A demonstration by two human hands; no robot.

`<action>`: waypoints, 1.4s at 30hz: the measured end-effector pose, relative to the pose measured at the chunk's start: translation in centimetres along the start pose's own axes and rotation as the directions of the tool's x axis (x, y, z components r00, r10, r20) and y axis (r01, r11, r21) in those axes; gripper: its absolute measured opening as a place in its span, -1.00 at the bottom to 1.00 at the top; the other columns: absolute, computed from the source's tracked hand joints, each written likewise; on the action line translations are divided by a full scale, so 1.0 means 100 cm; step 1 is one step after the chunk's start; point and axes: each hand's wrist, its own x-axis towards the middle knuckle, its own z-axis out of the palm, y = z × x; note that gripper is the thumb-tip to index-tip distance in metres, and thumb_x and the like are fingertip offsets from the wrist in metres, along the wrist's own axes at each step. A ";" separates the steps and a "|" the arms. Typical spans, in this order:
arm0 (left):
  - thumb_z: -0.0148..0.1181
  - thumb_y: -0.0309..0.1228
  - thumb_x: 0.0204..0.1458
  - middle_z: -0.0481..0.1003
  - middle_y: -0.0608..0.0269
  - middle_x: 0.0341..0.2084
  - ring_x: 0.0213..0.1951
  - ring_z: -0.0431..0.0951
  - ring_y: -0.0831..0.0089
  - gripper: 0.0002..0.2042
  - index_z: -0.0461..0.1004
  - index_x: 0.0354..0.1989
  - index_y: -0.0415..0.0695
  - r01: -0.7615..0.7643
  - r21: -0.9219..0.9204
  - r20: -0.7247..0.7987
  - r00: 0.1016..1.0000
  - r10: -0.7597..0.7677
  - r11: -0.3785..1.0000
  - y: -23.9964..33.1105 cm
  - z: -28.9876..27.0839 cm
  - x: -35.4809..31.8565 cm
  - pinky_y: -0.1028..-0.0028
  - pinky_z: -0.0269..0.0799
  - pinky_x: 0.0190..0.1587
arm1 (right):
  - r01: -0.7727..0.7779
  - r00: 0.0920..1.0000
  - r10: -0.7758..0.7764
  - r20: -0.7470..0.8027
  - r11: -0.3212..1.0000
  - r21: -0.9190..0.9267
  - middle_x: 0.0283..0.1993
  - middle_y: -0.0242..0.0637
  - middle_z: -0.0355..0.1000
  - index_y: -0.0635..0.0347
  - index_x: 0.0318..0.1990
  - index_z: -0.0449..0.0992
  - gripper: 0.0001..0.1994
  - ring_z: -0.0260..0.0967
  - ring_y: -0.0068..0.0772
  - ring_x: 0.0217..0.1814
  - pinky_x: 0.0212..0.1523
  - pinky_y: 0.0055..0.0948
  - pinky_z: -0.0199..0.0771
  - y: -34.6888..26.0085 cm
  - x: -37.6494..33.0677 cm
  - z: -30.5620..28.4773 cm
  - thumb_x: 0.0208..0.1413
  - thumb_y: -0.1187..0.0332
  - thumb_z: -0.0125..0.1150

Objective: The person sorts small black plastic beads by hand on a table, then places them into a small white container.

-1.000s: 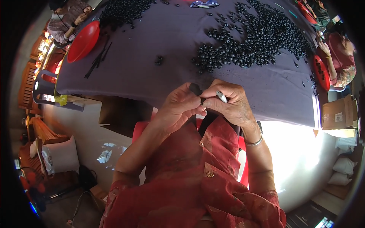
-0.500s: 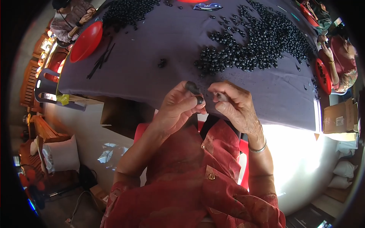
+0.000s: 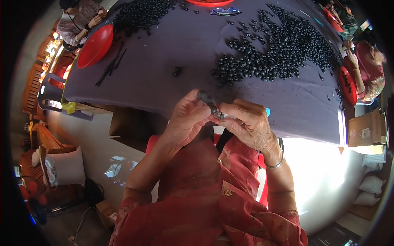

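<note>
In front of my chest, both hands meet over the near edge of the cloth-covered table. My left hand (image 3: 189, 117) is closed in a pinch on a small round black bead-like piece (image 3: 219, 115), mostly hidden by fingertips. Dark covers sit on its index finger and thumb tip. Against that piece, my right hand (image 3: 250, 125) is closed around a slim tool whose turquoise end (image 3: 268, 112) shows behind the knuckles; its working tip is too small to make out. A wide spread of similar black pieces (image 3: 262, 57) lies beyond my right hand.
Three black pieces or so (image 3: 177, 71) lie apart near the middle. Dark thin strips (image 3: 111, 67) rest by a red bowl (image 3: 95, 47) at left. Glasses (image 3: 225, 11) lie at the far side. Other people sit left and right; a cardboard box (image 3: 365, 127) stands at right.
My right hand has moved left and closed up to my left fingertips. The turquoise tool end now shows behind it. My left hand has barely shifted.
</note>
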 end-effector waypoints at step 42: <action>0.08 -0.53 0.11 0.43 0.25 -0.34 -0.28 0.50 0.47 -0.77 0.27 -0.08 -0.10 0.108 -0.003 -0.133 0.985 -0.108 0.994 -0.021 0.005 0.002 0.35 0.58 -0.20 | -0.397 0.909 0.414 -0.059 0.899 0.183 -0.41 -0.43 0.38 0.30 -0.14 0.52 -0.77 0.23 -0.70 -0.40 -0.35 -0.63 0.31 0.016 -0.001 -0.007 0.16 0.32 0.18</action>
